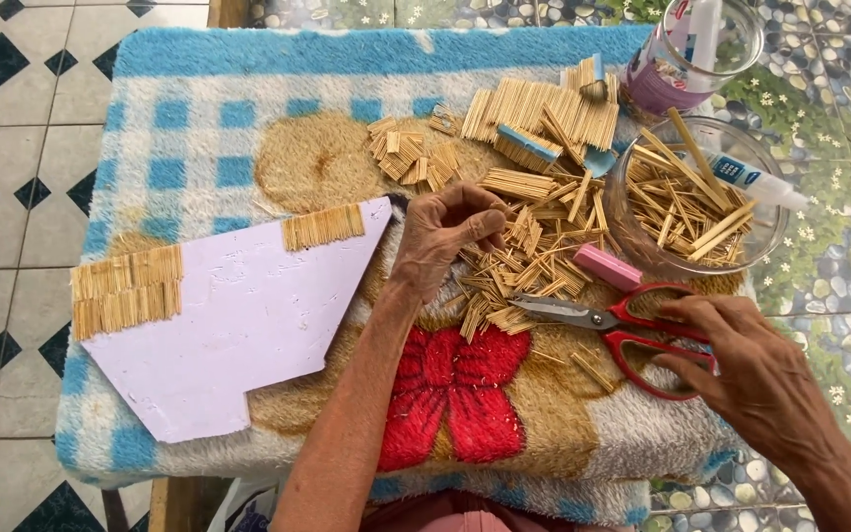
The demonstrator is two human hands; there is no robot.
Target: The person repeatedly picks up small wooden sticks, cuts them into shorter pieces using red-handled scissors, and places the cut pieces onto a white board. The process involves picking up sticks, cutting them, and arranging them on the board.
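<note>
Lying right of centre on the blanket-covered surface (248, 108), the red-handled scissors (611, 321) point left, long axis nearly level; their handle loops are half hidden by the right hand (741, 365), fingers curled on them. The left hand (445, 232) pinches something too small to make out above the cut sticks (519, 271).

A fluffy blue-and-white checked towel (238, 118) bears a red flower print (455, 389); the metal scissors (622, 325) have red handles; the flat foam board (238, 325) is pale lilac.
</note>
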